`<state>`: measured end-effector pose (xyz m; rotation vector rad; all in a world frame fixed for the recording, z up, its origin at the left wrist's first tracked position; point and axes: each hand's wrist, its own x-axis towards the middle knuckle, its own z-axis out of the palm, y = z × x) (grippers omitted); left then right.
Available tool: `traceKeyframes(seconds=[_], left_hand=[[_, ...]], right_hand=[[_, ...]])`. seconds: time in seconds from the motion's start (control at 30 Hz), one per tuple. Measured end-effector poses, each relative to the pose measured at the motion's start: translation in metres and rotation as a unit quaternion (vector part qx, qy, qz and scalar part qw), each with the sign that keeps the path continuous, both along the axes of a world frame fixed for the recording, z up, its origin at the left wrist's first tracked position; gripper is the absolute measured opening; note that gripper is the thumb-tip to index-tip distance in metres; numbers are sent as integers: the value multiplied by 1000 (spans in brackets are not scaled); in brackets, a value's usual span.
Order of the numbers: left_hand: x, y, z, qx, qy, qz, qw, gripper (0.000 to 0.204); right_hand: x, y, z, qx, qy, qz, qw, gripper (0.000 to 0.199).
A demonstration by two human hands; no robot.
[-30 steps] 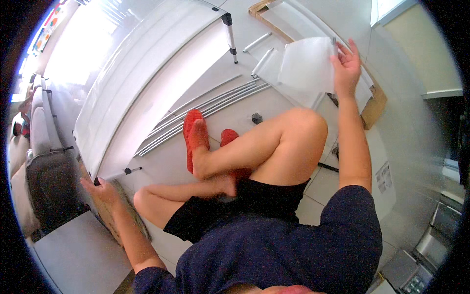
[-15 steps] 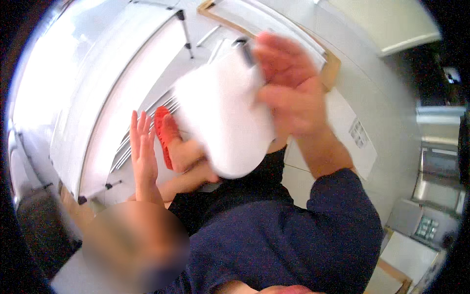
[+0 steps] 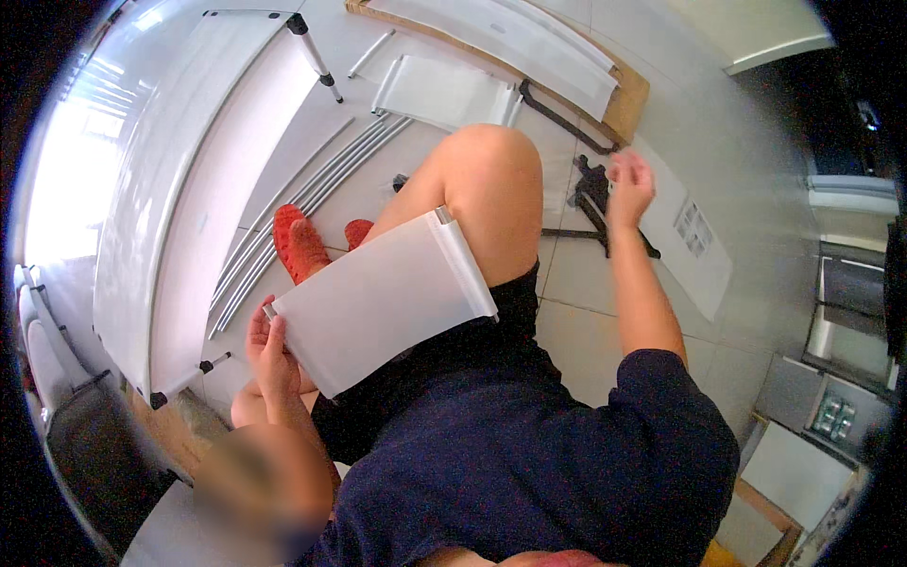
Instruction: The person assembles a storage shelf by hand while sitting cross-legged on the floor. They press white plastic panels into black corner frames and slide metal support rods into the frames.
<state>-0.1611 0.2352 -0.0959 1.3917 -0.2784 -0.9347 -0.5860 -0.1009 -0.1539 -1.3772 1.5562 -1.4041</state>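
Across my lap lies a white rectangular shelf sheet (image 3: 378, 293). Sleeves run along its two short ends, and a metal tube end shows at a corner of each. My left hand (image 3: 271, 350) grips the left end, thumb on top and fingers partly hidden behind. Stretched far out to the right, my right hand (image 3: 631, 184) has loosely bent fingers and nothing visible in them. Close beside it on the floor are black plastic connector pieces (image 3: 593, 194).
Several silver tubes (image 3: 312, 213) lie left of my red shoes (image 3: 300, 241). Another white sheet (image 3: 444, 93) with tubes rests beyond my knee, near an open cardboard box (image 3: 633, 94). A large white board (image 3: 203, 180) stands at left; a printed paper sheet (image 3: 704, 250) lies at right.
The white sheet, raised and blurred before, has come down onto my lap. My left hand has closed on its end. My right hand has left it and swung out to the right.
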Motion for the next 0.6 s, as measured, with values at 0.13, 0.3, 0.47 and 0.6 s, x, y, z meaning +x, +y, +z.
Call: traceKeyframes(seconds=[0.13, 0.3, 0.47, 0.6], left_hand=[[-9, -4, -2, 23, 14, 45, 999, 28], [-13, 12, 9, 34, 97, 73, 992, 20], [-19, 9, 32, 18, 48, 53, 997, 17], [-25, 12, 50, 1, 25, 54, 998, 18]], right_hand=[[-83, -42, -82, 182, 328, 31, 927, 27], [-45, -59, -126, 136, 556, 117, 812, 36], [-25, -30, -93, 257, 688, 46, 677, 41], [-24, -16, -78, 166, 707, 56, 685, 34]])
